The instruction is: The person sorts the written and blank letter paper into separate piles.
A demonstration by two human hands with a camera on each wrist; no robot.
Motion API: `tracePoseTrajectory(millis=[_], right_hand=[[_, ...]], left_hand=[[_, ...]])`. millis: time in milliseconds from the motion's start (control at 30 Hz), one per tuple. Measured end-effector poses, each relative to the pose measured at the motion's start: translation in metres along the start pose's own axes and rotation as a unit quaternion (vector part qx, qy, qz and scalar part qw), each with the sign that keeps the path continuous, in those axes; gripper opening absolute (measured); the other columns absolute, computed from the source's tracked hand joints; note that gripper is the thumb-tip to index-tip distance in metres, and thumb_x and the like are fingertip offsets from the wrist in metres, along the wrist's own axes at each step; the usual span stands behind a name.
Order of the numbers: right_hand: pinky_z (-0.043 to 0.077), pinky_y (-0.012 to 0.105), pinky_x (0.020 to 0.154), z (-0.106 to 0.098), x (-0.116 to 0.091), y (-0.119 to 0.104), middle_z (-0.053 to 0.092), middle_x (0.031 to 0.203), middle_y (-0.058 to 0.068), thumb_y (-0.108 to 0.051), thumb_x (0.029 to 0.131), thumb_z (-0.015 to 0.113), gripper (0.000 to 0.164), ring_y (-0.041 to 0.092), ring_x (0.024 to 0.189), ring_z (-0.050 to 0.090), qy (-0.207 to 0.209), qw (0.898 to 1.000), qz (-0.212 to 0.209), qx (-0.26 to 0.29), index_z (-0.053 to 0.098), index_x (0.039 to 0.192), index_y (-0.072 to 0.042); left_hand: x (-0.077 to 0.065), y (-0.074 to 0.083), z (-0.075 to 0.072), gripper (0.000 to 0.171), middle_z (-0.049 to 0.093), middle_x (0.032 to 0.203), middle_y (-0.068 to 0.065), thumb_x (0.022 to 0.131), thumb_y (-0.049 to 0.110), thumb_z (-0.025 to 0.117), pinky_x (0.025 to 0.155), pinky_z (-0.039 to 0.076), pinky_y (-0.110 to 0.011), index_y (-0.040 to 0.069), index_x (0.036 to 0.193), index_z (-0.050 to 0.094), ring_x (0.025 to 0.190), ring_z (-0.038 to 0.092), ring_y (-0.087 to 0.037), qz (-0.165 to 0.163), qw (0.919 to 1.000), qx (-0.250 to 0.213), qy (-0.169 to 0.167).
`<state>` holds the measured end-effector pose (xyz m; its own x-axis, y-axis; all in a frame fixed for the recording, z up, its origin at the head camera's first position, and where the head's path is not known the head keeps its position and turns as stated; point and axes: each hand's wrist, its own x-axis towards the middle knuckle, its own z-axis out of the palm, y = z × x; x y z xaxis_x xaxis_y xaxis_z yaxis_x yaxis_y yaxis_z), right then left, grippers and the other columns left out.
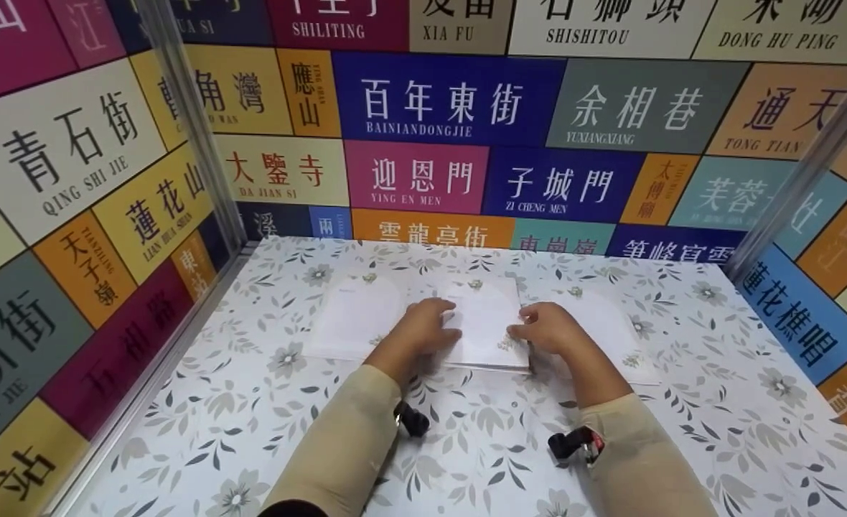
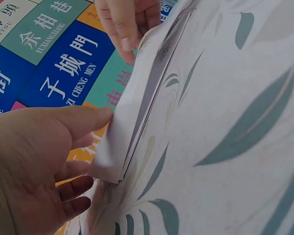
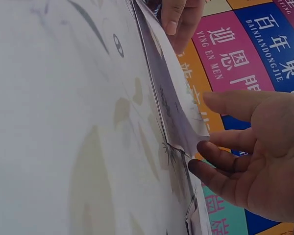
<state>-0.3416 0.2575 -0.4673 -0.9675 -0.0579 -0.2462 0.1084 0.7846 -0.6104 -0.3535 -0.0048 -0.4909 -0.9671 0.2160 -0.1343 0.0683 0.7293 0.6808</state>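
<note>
A white folded card or small stack of sheets (image 1: 484, 319), with a gold floral print at its top and lower right corner, lies between the two hands in the head view. My left hand (image 1: 423, 327) is at its left side, thumb and forefinger extended over that edge. At the right edge is my right hand (image 1: 544, 327), its fingertips touching or very near the border. Both wrist views show the upper sheet (image 2: 112, 147) standing slightly apart from what lies beneath. The right fingers (image 3: 220, 156) are loosely bent by its corner, the thumb apart from them.
A similar white card (image 1: 355, 316) lies to the left, and another (image 1: 606, 323) to the right, partly behind the right forearm. A floral cloth (image 1: 466, 445) covers the table. Panels with coloured street-name signs (image 1: 416, 176) stand at the back and both sides.
</note>
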Motion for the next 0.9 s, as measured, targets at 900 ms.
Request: tracePoseTrajectory(millis=[900], right_hand=[[0.060,0.033,0.087,0.020,0.005,-0.024,0.069,0.131,0.017,-0.013,0.104,0.062,0.052,0.024,0.101,0.071,0.052,0.981,0.040,0.180,0.055,0.156,-0.008]], left_hand=[[0.002,-0.010,-0.022,0.054,0.067,0.148,-0.011,0.096,-0.006,0.053,0.121,0.050,-0.042,0.007,0.147,0.063,0.142,0.061,-0.029,-0.089,0.9730,-0.173,0.124]])
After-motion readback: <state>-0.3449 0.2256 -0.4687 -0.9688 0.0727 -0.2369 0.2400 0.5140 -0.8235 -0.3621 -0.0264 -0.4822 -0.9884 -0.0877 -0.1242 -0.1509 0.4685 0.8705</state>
